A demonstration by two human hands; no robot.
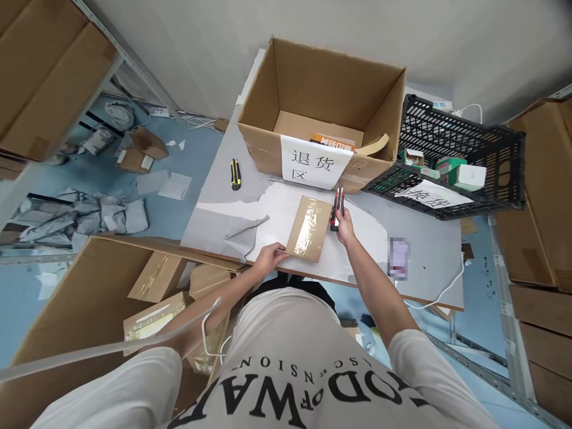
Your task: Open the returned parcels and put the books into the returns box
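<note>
A small flat cardboard box (308, 229) with shiny clear tape along its middle lies on the table in front of me. My left hand (271, 257) pinches its near left corner. To the right of the box, my right hand (344, 225) is closed around a red and black box cutter (337, 208), its tip pointing away toward the large carton. Whether the blade is out, I cannot tell. A second box cutter, yellow and black (235, 174), rests on the table at the left.
A large open carton (261, 149) with a paper sign stands at the back, an orange packet inside. Right of it sits a black plastic crate (496, 173) holding small boxes. A phone (399, 258) lies at the right. A big carton of boxes (102, 286) stands at lower left.
</note>
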